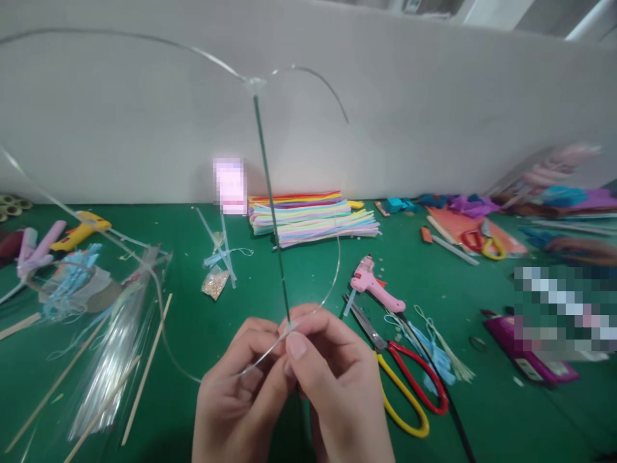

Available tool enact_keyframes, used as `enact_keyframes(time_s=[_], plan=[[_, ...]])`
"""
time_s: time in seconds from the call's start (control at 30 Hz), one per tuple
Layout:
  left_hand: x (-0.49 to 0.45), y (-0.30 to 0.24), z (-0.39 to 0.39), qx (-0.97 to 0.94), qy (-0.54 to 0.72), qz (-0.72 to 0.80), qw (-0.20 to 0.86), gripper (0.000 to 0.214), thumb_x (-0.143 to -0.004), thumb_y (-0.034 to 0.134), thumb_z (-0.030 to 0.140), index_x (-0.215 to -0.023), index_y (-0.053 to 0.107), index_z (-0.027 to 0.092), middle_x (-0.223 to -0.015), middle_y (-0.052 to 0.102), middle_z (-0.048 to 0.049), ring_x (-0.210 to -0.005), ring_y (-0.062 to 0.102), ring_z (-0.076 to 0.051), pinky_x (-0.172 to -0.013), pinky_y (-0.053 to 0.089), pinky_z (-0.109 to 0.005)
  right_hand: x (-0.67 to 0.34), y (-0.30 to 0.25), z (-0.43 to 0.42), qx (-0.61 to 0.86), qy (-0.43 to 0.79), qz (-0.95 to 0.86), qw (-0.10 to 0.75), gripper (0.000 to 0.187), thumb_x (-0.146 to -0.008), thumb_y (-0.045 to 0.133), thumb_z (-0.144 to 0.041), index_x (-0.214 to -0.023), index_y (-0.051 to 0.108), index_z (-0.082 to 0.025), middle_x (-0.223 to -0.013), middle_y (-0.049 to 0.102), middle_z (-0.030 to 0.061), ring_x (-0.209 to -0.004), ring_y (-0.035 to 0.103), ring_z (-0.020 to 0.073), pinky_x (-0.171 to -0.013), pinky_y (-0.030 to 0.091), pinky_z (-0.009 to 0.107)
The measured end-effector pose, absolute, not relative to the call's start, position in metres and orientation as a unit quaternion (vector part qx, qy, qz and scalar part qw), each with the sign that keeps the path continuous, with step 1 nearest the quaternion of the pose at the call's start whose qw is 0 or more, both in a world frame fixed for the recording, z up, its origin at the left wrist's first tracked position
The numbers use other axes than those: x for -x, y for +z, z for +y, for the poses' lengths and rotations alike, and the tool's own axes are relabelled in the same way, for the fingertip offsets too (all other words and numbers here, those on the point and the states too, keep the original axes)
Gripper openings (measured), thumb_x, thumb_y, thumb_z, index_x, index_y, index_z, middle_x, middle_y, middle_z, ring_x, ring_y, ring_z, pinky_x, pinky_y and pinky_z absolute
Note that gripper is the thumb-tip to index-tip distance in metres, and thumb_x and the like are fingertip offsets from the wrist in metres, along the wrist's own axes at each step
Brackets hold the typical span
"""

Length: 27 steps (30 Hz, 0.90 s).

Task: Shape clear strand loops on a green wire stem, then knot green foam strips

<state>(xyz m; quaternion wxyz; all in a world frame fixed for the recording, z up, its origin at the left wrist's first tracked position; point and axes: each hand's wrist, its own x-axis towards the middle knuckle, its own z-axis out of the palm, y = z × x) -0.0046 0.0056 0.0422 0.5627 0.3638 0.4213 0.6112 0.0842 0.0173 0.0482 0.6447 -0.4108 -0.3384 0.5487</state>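
Note:
My left hand (245,386) and my right hand (332,373) come together at the lower middle, fingertips pinched at the lower part of a thin dark green stick (272,206). The stick stands nearly upright, leaning slightly left. At its top a whitish, glue-like blob (255,83) joins a clear curved wire (193,48), which arcs out to both sides. A second clear curved wire (332,283) crosses the stick where my fingers meet, looping up at the right and far out to the left. My fingers partly hide that joint.
Scissors (380,341) and a pink glue gun (376,283) lie close to the right. Behind are bundled coloured pipe cleaners (313,222). Wooden sticks (147,366) and a clear plastic sleeve (116,347) lie left, near a yellow glue gun (81,230). A grey wall (144,128) closes the back.

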Motion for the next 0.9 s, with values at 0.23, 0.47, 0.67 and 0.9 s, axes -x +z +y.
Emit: enact_keyframes(time_s=[0.23, 0.47, 0.67, 0.9], plan=[[0.003, 0.041, 0.007, -0.366, 0.605, 0.468, 0.53, 0.015, -0.079, 0.082, 0.023, -0.071, 0.071, 0.019, -0.084, 0.065, -0.0013, -0.081, 0.068, -0.016, -0.069, 0.055, -0.018, -0.08, 0.051, 0.017, 0.422, 0.573, -0.318, 0.627, 0.011, -0.081, 0.073, -0.023, -0.07, 0.07, -0.02, -0.084, 0.066, 0.0009, -0.076, 0.063, 0.014, -0.071, 0.053, 0.025], [-0.004, 0.048, 0.002, -0.331, 0.613, 0.512, 0.502, 0.022, -0.081, 0.08, 0.03, -0.066, 0.067, 0.02, -0.08, 0.063, -0.0014, -0.078, 0.064, -0.016, -0.071, 0.053, -0.023, -0.073, 0.058, 0.013, 0.448, 0.503, -0.331, 0.661, 0.009, -0.075, 0.073, -0.015, -0.07, 0.07, -0.023, -0.082, 0.065, 0.0023, -0.076, 0.062, 0.0154, -0.05, 0.043, 0.022], [-0.005, 0.05, 0.0, -0.321, 0.627, 0.498, 0.506, 0.025, -0.083, 0.078, 0.031, -0.065, 0.065, 0.02, -0.081, 0.062, -0.0003, -0.079, 0.065, -0.015, -0.072, 0.053, -0.023, -0.062, 0.061, 0.012, 0.468, 0.454, -0.309, 0.692, 0.012, -0.072, 0.07, -0.014, -0.067, 0.068, -0.024, -0.078, 0.062, 0.0012, -0.079, 0.063, 0.0162, -0.051, 0.044, 0.023], [-0.002, 0.048, -0.001, -0.342, 0.619, 0.501, 0.499, 0.024, -0.083, 0.079, 0.031, -0.066, 0.067, 0.019, -0.081, 0.063, -0.0018, -0.077, 0.064, -0.016, -0.069, 0.053, -0.024, -0.068, 0.061, 0.012, 0.467, 0.477, -0.339, 0.663, 0.013, -0.077, 0.066, -0.017, -0.065, 0.065, -0.023, -0.078, 0.061, 0.0001, -0.062, 0.054, 0.0115, -0.048, 0.039, 0.024]])
